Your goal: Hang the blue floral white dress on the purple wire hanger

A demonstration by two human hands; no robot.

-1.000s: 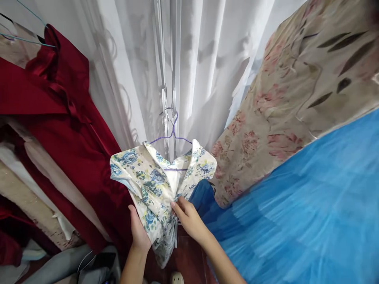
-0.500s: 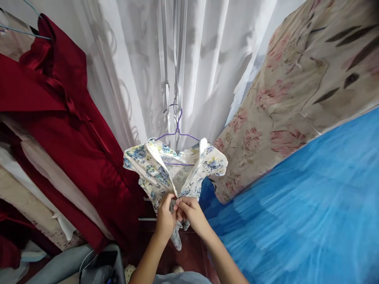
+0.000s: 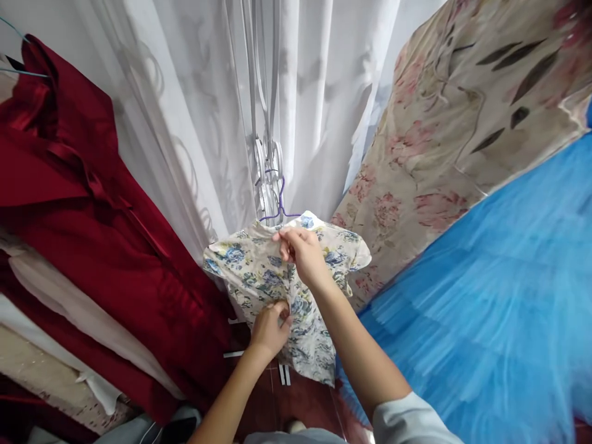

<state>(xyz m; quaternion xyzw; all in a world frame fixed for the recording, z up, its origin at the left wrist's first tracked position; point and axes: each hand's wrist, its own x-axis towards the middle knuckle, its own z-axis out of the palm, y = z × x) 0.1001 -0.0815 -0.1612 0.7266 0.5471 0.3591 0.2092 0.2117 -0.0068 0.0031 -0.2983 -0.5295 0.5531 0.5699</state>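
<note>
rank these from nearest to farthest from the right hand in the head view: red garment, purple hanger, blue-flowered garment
1. Blue-flowered garment: right at the fingers of the right hand, near its neckline.
2. Purple hanger: just beyond the hand, its hook rising above the neckline.
3. Red garment: farthest, hanging off to the left.

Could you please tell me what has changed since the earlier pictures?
The right hand rose to the neckline of the floral garment, whose V-shaped opening is now closed. The left hand moved from its side to its front. It still hangs on the purple hanger.
</note>
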